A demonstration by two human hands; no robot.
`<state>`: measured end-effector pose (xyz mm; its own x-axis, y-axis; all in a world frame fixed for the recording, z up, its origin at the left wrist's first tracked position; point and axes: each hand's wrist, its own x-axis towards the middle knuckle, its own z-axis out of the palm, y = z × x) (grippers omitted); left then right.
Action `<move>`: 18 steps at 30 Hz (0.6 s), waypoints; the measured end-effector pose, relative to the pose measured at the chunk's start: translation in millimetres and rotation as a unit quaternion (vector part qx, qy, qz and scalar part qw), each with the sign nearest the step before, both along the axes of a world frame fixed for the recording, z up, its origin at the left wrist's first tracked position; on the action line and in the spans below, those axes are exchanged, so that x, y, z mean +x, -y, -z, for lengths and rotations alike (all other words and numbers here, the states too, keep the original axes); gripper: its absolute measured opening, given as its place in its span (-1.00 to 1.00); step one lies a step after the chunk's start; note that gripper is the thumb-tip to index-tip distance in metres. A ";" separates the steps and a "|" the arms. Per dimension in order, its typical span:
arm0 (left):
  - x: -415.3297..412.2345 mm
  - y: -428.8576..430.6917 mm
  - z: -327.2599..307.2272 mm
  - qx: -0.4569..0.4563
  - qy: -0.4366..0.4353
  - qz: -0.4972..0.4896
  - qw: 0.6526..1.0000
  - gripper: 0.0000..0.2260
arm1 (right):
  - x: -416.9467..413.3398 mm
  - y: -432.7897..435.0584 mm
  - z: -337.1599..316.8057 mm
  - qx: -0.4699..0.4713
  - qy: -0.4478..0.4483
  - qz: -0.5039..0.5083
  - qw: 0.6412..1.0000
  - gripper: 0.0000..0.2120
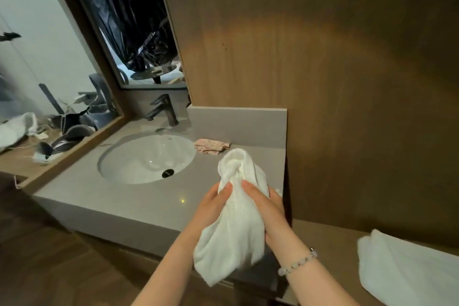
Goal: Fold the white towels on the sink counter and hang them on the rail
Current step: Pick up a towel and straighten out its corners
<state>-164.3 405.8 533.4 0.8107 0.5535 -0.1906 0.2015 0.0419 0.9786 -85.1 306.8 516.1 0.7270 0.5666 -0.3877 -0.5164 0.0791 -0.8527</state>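
Observation:
A bunched white towel [236, 226] is held up over the right end of the grey sink counter [139, 204]. My left hand [213, 206] grips its left side and my right hand [268, 208] grips its right side, thumbs on the front. The towel's lower part hangs past the counter's front edge. Another white towel [407, 271] lies on a lower wooden surface at the far right. No rail is in view.
A white basin [146, 156] with a dark tap [164, 109] sits in the counter. A small pink patterned cloth [211, 145] lies behind the towel. A wood-panelled wall rises on the right. A mirror and a cluttered desk are at the left.

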 end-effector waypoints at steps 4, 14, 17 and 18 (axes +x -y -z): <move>-1.6 -56.6 2.1 0.006 0.005 0.027 1.000 -0.84 | -9.9 -51.1 -1.2 0.003 0.005 0.040 0.999 -0.67; 19.2 -115.0 8.0 -0.016 0.008 0.086 0.996 -0.86 | -1.5 -103.9 1.4 -0.037 0.063 0.081 0.994 -0.69; 27.0 -128.6 3.6 -0.016 0.012 0.089 0.996 -0.81 | 5.7 -119.8 -2.7 -0.056 0.032 0.102 0.993 -0.47; 30.3 -132.5 0.3 -0.011 0.011 0.092 0.996 -0.78 | 9.4 -124.3 -4.0 -0.056 0.033 0.108 0.992 -0.46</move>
<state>-134.0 538.3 533.1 0.9021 0.3911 -0.1822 0.1859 0.0286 0.9821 -75.6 431.1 520.2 0.8526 0.3506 -0.3875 -0.4410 0.0851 -0.8934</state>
